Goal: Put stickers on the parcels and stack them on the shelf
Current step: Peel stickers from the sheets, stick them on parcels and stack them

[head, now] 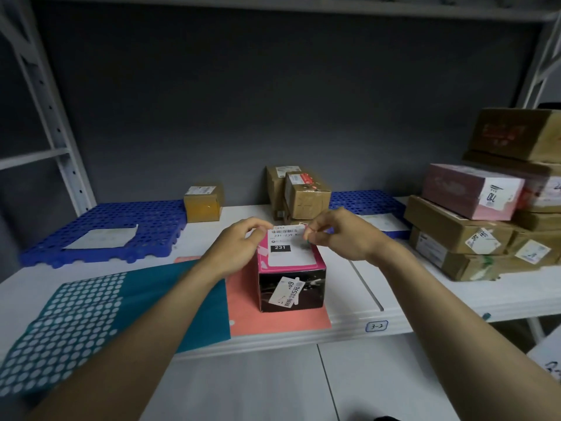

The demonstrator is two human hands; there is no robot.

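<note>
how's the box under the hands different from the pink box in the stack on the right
The box under the hands has a black front and a bright pink top; the pink box in the stack is pale pink. The first stands alone on a salmon sheet, while the second rests on brown cartons. Both hands, left hand and right hand, pinch a label over the first; nothing touches the second. Both carry white labels.

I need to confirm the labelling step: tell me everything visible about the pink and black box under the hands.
The pink and black box stands upright on a salmon sheet near the shelf's front edge. Its pink top carries a white label reading 231; a tilted white sticker is on its black front. Both hands, left and right, pinch a barcode sticker at its far edge.
</note>
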